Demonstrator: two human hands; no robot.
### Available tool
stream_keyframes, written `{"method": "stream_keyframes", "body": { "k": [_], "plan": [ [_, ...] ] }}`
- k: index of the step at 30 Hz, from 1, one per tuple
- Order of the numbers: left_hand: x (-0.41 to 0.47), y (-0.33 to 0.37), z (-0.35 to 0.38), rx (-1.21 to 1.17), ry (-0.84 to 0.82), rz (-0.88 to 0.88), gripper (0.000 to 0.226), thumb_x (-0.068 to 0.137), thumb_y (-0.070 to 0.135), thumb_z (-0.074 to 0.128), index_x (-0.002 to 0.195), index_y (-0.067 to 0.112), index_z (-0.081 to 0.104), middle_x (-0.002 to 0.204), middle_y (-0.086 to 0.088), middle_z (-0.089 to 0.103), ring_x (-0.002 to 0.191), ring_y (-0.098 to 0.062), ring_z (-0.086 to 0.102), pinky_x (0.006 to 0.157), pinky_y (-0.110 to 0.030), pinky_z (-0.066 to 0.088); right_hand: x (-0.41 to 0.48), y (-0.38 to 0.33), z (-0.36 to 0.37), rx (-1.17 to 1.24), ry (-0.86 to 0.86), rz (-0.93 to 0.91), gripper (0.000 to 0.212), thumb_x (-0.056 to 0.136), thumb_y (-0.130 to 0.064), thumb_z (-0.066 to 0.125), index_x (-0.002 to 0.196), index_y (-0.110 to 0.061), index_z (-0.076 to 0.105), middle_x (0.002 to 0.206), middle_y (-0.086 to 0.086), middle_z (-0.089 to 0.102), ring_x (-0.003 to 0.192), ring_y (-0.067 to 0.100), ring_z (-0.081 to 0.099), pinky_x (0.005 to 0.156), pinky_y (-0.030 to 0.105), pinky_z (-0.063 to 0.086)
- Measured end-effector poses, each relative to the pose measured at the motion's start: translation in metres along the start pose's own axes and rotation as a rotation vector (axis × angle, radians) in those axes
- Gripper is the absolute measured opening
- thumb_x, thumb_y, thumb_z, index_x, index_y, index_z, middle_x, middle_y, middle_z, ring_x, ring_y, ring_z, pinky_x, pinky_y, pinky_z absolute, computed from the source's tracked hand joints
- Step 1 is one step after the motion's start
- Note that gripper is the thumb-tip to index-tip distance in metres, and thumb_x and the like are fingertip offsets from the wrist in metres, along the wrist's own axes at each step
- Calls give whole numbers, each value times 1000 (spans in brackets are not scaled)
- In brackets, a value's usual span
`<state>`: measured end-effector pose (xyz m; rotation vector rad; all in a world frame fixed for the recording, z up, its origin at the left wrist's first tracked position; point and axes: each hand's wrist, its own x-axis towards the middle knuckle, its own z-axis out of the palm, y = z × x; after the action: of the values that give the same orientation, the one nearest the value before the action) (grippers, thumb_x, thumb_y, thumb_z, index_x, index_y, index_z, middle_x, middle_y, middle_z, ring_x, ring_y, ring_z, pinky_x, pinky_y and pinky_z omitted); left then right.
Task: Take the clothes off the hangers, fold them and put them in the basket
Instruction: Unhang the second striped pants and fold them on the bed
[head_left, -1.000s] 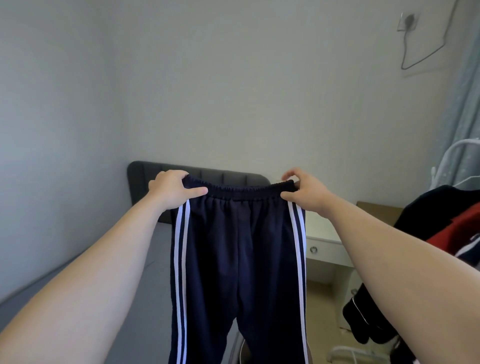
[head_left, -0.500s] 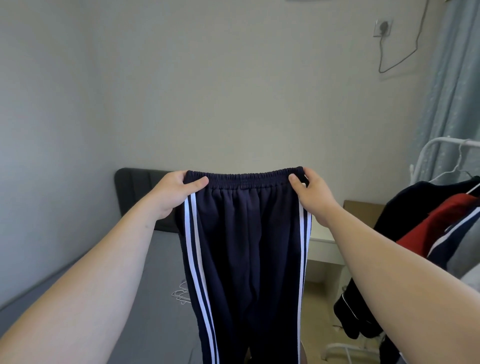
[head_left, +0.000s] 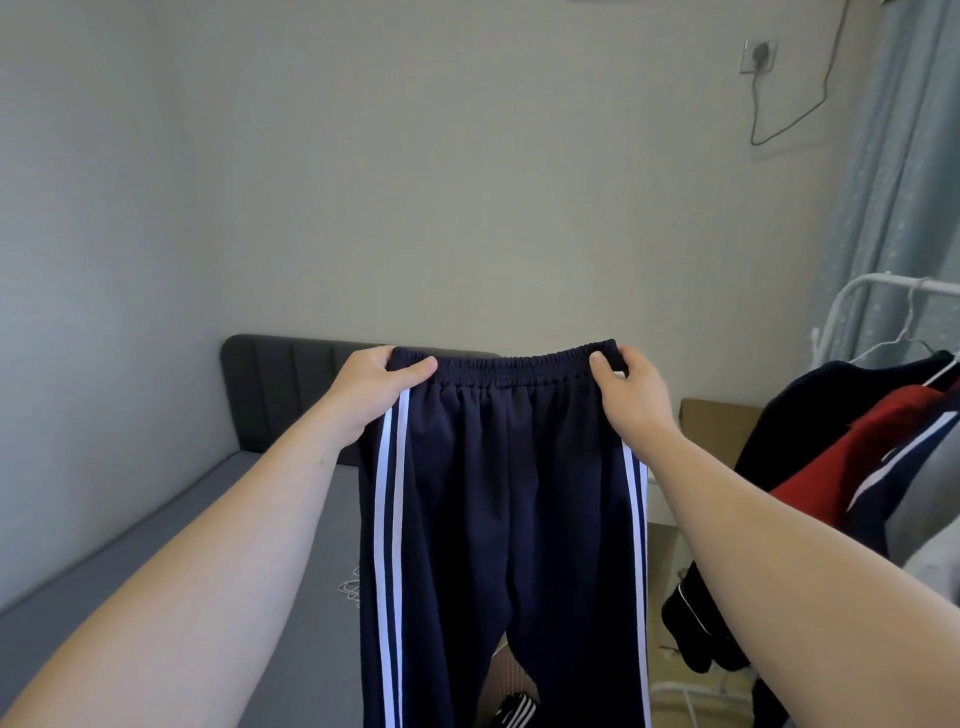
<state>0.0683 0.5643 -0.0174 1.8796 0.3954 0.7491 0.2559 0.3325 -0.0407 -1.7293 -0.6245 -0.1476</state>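
Navy track trousers with two white stripes down each side hang in front of me, spread flat by the waistband. My left hand pinches the left end of the elastic waistband. My right hand grips its right end. The legs drop below the frame. Through the gap between the legs a woven basket shows, with a dark striped garment in it. Empty white hangers lie on the grey bed.
A white clothes rack stands at the right with black, red and navy garments on hangers. A cardboard box sits by the wall. A dark headboard stands behind the bed, and a curtain hangs at the far right.
Both hands have shifted their grip along the waistband and pulled it straighter and wider. The view has swung slightly right, showing more of the rack and the bed.
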Motion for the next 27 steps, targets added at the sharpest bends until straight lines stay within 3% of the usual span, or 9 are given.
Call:
{"method": "stream_keyframes", "body": {
  "k": [5,8,11,16,20,22,24,25,27],
  "plan": [
    [0,4,9,89,76,137,15,93,28,68,106,28,73,103,17,71,94,6,64,80,-13,46,-8,-2,8,-89,121,11,34,99,-52,40,104,-21,51,76,-5,55,65,16,48,59,32,40],
    [1,6,13,192,150,201,13,95,32,64,106,32,70,104,22,69,102,3,61,90,-19,47,-12,-5,9,-152,221,-35,33,101,-52,38,106,-22,52,93,-4,59,79,15,53,62,30,38],
    [-2,11,21,212,281,269,17,95,38,61,109,31,68,94,25,66,90,7,60,88,-19,48,-21,-18,10,-158,333,-69,32,103,-48,40,117,-22,55,110,-7,58,91,10,55,66,24,40],
    [-13,15,33,383,683,808,36,98,40,56,104,6,68,87,-2,68,78,-10,57,75,-15,42,-38,-44,9,20,669,-157,31,102,-42,45,125,-22,54,110,-15,53,89,4,55,95,37,47],
    [-25,34,31,289,845,1051,41,98,47,46,96,8,57,77,-12,64,74,-15,53,75,-1,35,-60,-64,-5,236,914,-467,14,103,-20,42,110,-28,51,101,-21,46,85,-5,49,80,15,41],
    [-32,49,36,180,787,1034,49,98,53,40,96,7,57,80,-1,61,72,-11,53,73,1,34,-60,-76,-12,381,872,-505,12,105,-15,37,109,-22,46,99,-15,46,86,-12,46,80,9,37],
    [-34,70,50,59,608,939,59,96,59,37,93,5,61,82,12,58,72,1,54,72,-4,37,-43,-82,-10,373,714,-355,14,106,-22,37,102,-16,49,95,-11,50,84,-15,46,83,8,36],
    [-32,80,59,22,512,891,58,95,61,36,91,9,61,82,18,57,74,7,53,71,-6,38,-35,-83,-7,375,542,-235,19,105,-31,41,105,-17,53,102,-6,58,92,-13,50,90,11,39],
    [-29,96,78,-2,346,799,48,93,64,36,87,22,58,77,17,57,74,11,53,69,-9,38,-37,-83,1,583,182,42,36,105,-36,43,132,-14,55,136,5,56,126,12,52,111,34,39]
  ]
}}
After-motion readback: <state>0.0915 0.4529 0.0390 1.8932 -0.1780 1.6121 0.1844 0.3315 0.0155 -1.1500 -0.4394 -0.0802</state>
